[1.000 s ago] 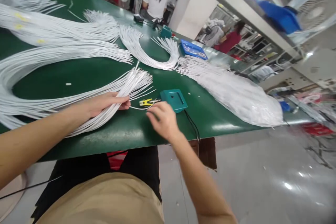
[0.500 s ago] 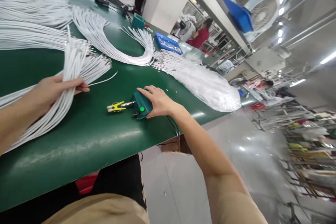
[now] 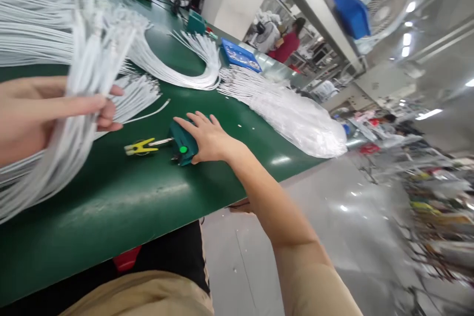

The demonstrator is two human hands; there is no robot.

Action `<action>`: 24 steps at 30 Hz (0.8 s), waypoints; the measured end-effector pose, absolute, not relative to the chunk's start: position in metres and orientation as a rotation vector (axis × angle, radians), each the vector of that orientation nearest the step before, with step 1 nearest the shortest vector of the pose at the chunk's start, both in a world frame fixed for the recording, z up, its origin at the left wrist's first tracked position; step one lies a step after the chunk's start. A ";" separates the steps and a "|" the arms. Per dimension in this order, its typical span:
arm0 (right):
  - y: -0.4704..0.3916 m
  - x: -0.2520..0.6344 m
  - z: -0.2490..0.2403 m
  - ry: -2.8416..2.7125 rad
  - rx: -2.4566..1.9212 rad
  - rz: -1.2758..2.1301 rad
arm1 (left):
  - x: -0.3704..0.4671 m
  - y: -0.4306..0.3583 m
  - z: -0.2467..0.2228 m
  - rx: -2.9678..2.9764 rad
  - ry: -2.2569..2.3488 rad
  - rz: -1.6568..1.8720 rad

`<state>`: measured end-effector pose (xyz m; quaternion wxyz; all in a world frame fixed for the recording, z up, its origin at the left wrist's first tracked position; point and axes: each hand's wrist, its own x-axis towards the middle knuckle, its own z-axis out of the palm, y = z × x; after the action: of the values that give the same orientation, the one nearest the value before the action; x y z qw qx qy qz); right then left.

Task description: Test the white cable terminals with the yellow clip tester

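My left hand point(image 3: 55, 113) is closed around a bundle of white cables point(image 3: 83, 71), their ends raised and slightly blurred. The bundle bends down toward the left table edge. My right hand point(image 3: 209, 139) grips a small dark green box-shaped device point(image 3: 183, 143) with a green round button, resting on the table. From its left side sticks out a metal rod, and a yellow spring clip point(image 3: 141, 146) sits at the rod's end. Behind the left hand more white cables point(image 3: 138, 96) lie on the table, one strand apart from the others.
The green table point(image 3: 122, 222) carries several cable bundles at the left, a curved bundle point(image 3: 177, 75) in the middle and a plastic-wrapped bundle point(image 3: 296, 118) at the right. A blue tray point(image 3: 240, 55) with small parts stands behind. Two people point(image 3: 287, 47) are in the background.
My left hand has lifted the cable bundle up and closer to the camera. My right hand and the green device have shifted left across the table.
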<state>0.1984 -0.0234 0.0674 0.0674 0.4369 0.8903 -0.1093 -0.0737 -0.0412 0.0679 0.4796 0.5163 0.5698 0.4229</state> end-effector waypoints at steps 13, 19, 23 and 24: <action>-0.025 0.090 0.044 2.616 1.936 -2.430 | -0.052 -0.077 0.026 0.624 1.020 1.098; -0.009 0.078 0.039 2.496 1.845 -2.656 | -0.065 -0.058 0.021 0.881 1.050 1.169; -0.005 0.070 0.028 2.423 1.630 -2.825 | -0.069 -0.046 0.017 0.965 1.122 1.271; -0.005 0.068 0.025 2.423 1.620 -2.848 | -0.069 -0.046 0.015 0.972 1.143 1.294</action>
<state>0.0682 -0.0051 0.0246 -0.4500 0.3549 0.5310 -0.6242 -0.0694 -0.0459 0.0151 0.5480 0.4103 0.4826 0.5463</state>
